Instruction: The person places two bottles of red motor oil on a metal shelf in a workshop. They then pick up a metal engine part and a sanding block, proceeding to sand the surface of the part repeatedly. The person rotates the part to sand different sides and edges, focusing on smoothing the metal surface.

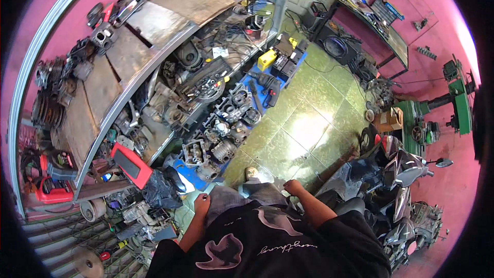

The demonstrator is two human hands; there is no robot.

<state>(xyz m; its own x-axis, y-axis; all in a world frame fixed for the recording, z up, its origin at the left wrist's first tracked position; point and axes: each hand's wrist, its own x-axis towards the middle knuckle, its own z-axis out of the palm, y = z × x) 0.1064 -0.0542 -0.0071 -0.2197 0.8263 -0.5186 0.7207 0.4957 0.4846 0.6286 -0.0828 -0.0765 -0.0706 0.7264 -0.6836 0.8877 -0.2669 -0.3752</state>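
Note:
My left hand (202,204) hangs beside my grey trousers (226,199) at the left thigh. My right hand (294,188) is lowered by the right leg, close to a small pale patch I cannot make out. Nothing clearly shows in either hand, and the fingers are too small and foreshortened to read. Ahead and to the left, several metal engine parts (224,151) are crowded on a blue mat (193,175) on the floor. Nearest the left hand lie a black plastic bag (162,190) and a red-framed dark panel (131,165).
A long workbench (135,54) with a loaded lower shelf curves along the left. A yellow box (266,60) and a drill (268,88) sit at the mat's far end. Right of me stands a motorcycle (355,176), with a green machine (411,123) behind. Tiled green floor (303,118) lies between.

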